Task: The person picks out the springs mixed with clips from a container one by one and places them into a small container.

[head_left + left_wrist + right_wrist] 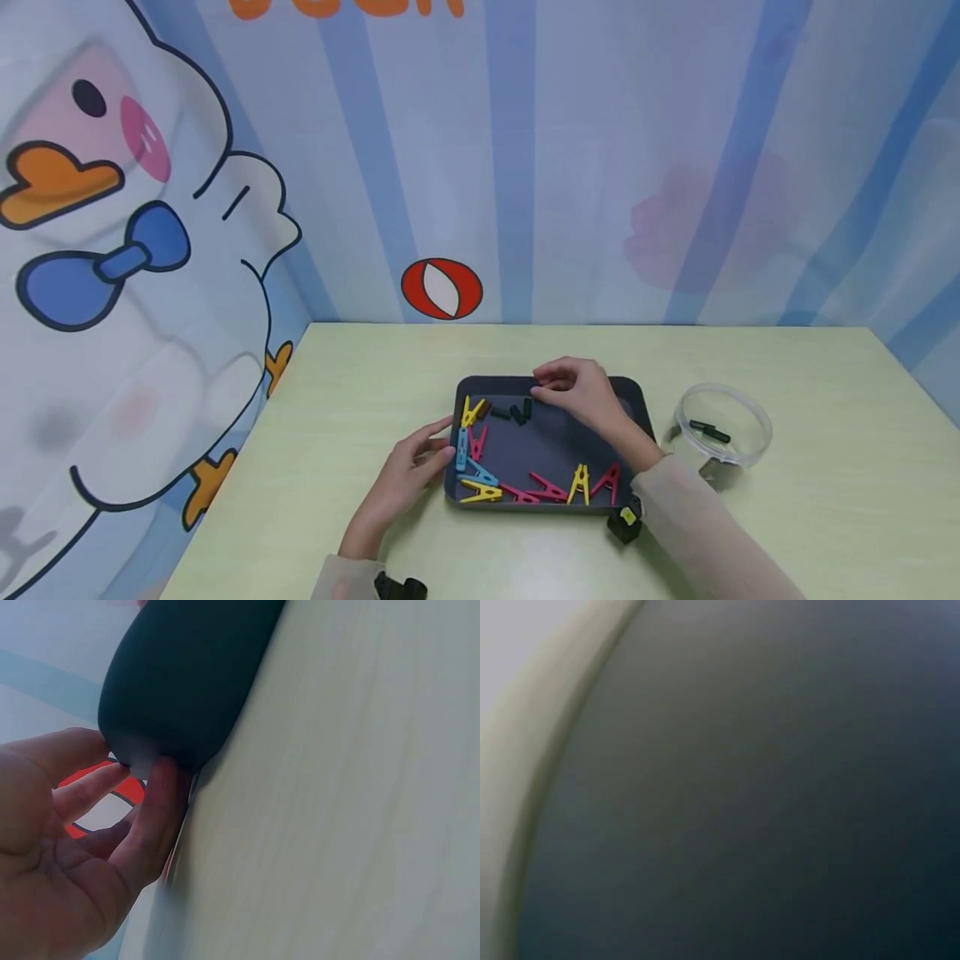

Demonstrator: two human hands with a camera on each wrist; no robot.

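In the head view a dark grey tray bears yellow, blue and pink clothespins along its left and front sides. Short dark cylinders and a brown piece lie near its back left. My left hand holds the tray's left side; in the left wrist view its bent fingers touch the tray's outer corner. Over the tray's back edge hovers my right hand, thumb and fingertips slightly apart, nothing visible between them. The right wrist view shows only a blurred dark surface and a pale edge.
Right of the tray stands a clear round container with dark cylinders inside. The pale table reaches back to a printed cloth backdrop. My right forearm crosses the tray's right edge.
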